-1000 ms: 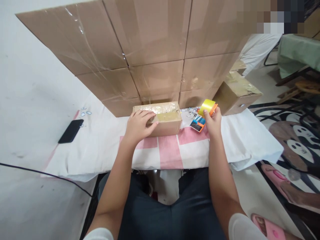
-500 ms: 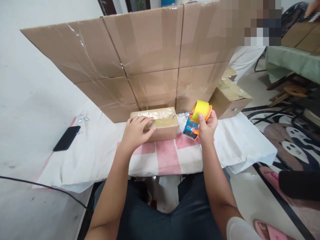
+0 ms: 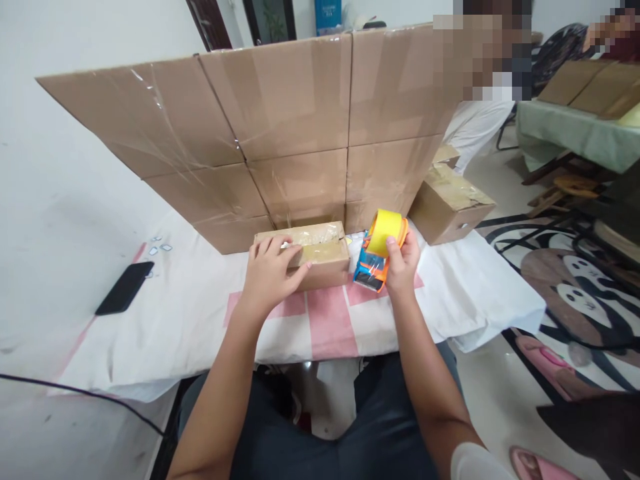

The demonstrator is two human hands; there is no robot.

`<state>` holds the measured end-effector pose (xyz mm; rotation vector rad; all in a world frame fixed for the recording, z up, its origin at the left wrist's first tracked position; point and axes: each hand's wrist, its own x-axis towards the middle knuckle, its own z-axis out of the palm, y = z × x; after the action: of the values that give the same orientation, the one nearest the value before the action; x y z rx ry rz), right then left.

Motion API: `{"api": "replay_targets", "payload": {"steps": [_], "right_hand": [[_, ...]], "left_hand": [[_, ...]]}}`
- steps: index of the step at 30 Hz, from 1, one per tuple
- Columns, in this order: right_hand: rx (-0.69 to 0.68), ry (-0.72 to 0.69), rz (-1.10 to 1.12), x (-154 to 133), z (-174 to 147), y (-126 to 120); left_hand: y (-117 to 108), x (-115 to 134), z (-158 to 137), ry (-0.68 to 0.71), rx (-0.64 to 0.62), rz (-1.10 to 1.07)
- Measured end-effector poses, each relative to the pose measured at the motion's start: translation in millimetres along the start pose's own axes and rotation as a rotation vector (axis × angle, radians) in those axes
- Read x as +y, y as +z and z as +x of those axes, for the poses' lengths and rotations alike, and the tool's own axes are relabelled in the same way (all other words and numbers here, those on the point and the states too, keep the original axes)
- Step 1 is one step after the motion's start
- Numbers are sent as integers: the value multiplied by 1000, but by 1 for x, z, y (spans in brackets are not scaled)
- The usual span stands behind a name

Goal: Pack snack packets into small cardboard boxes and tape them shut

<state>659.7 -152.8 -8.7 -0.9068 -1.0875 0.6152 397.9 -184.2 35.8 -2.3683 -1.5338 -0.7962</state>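
A small cardboard box (image 3: 325, 272) lies on the cloth-covered table (image 3: 200, 333) in front of me, with shiny tape along its top. My left hand (image 3: 273, 267) rests over the box's left end, fingers spread across the top and thumb at the front edge. Just right of the box, my right hand (image 3: 403, 263) is closed around a tape dispenser (image 3: 373, 263). The dispenser is blue and orange, carries a wide yellow roll, and is tilted with its blue end down towards the cloth. Whether it touches the cloth I cannot tell.
Behind the small box rises a tall wall of taped cardboard boxes (image 3: 295, 113). Another carton (image 3: 453, 203) stands at the right. A black phone (image 3: 125, 288) lies at the left by the wall. A person in white trousers (image 3: 475, 127) is beyond the stack.
The whole view has shifted slightly. My left hand stays on the small box, its fingers a little more spread. My right hand still holds the tape dispenser, now slightly closer to the box.
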Motion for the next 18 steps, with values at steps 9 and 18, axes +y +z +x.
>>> {"api": "replay_targets", "payload": {"steps": [9,18], "right_hand": [[-74,56,74,-4,-6,3],[-16,72,158,4,-1,8]], "left_hand": [[-1,11,7,0,10,-22],[-2,179,-80,643,-1400,-1367]]}}
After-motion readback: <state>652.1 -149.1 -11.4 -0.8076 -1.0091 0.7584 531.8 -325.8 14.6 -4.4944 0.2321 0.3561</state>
